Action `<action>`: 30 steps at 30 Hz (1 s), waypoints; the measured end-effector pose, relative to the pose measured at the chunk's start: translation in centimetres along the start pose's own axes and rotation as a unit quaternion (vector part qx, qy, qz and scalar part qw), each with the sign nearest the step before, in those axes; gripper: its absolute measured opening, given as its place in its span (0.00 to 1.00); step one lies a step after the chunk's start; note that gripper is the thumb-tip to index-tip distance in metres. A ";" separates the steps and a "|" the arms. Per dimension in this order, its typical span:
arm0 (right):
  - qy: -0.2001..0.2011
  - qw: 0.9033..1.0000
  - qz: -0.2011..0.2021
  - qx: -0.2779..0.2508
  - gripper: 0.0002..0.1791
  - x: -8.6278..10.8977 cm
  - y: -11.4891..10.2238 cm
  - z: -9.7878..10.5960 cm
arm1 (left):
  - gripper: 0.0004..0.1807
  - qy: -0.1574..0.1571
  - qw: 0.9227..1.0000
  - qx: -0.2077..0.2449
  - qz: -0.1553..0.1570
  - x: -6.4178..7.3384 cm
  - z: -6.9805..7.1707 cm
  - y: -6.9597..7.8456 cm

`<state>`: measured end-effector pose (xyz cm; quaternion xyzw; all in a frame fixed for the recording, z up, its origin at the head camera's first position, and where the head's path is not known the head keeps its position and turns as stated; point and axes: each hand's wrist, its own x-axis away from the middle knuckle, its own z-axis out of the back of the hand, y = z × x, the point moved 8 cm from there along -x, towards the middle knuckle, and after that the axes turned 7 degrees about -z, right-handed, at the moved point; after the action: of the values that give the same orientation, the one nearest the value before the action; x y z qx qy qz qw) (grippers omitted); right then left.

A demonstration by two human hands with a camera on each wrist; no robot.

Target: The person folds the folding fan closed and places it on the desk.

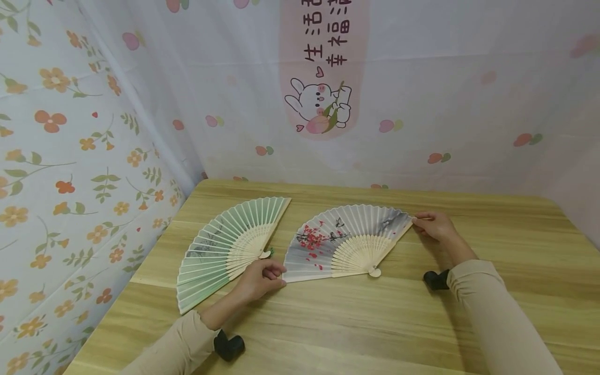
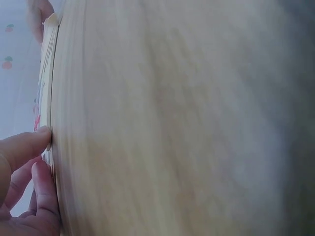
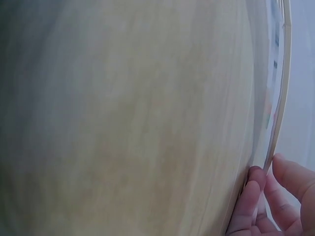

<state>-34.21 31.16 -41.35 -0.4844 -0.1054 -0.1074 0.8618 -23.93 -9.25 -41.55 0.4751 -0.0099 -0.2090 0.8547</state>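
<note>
A grey folding fan (image 1: 347,234) with red blossoms and pale wooden ribs is spread wide on the table, its pivot toward the person. My left hand (image 1: 260,278) pinches the outer end of its left guard stick. At the opposite end, my right hand (image 1: 433,225) pinches the tip of the right guard stick. In the left wrist view, the thumb (image 2: 29,142) presses on the stick, seen edge-on. The right wrist view has thumb and fingers (image 3: 246,201) around the other tip. A green folding fan (image 1: 229,245) lies spread at left, partly behind the left hand.
The wooden table (image 1: 337,328) meets a white printed curtain (image 1: 403,94) at its far edge. A floral cloth (image 1: 70,156) hangs along the left side. Dark wrist-worn devices (image 1: 228,346) sit by both cuffs.
</note>
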 end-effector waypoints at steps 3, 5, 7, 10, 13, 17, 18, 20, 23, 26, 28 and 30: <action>-0.006 1.000 0.000 -0.007 0.26 -0.1 0.0 0.0 | 0.10 0.002 1.000 0.001 0.000 0.0 0.1 -0.1; -0.008 1.000 -0.003 -0.014 0.26 -0.3 0.1 0.0 | 0.10 0.003 1.000 0.002 -0.001 0.1 0.1 -0.1; -0.010 1.000 -0.010 -0.023 0.27 -0.4 0.3 0.0 | 0.10 0.004 1.000 0.001 -0.004 0.1 0.1 0.0; -0.013 0.999 -0.021 -0.038 0.27 -0.5 0.6 0.1 | 0.10 0.004 1.000 -0.003 -0.011 0.1 0.2 0.0; -0.015 0.998 -0.026 -0.053 0.28 -0.5 0.8 0.2 | 0.10 0.004 1.000 -0.012 -0.021 0.0 0.2 0.2; -0.017 0.998 -0.023 -0.061 0.28 -0.4 0.9 0.4 | 0.09 0.004 0.999 -0.024 -0.026 -0.1 0.2 0.4; -0.018 0.998 -0.022 -0.060 0.28 -0.4 0.9 0.4 | 0.09 0.005 0.999 -0.025 -0.026 -0.1 0.2 0.5; -0.020 0.998 -0.019 -0.058 0.28 -0.3 0.9 0.4 | 0.09 0.007 0.999 -0.028 -0.026 -0.1 0.3 0.6; -0.023 0.998 -0.014 -0.059 0.27 -0.3 0.9 0.4 | 0.08 0.010 0.999 -0.025 -0.024 -0.1 0.3 0.7; -0.023 0.998 -0.010 -0.058 0.27 -0.2 0.8 0.3 | 0.08 0.011 0.999 -0.025 -0.027 -0.1 0.4 0.7; -0.023 0.998 -0.009 -0.061 0.28 -0.2 0.9 0.3 | 0.07 0.010 0.999 -0.030 -0.031 -0.1 0.3 0.8; -0.022 0.998 -0.009 -0.066 0.27 -0.2 0.9 0.3 | 0.06 0.006 0.999 -0.037 -0.039 -0.1 0.3 0.9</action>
<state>-34.14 31.90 -41.95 -0.5417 -0.1215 -0.1111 0.8243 -23.76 -9.03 -40.65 0.4444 0.0219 -0.2394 0.8629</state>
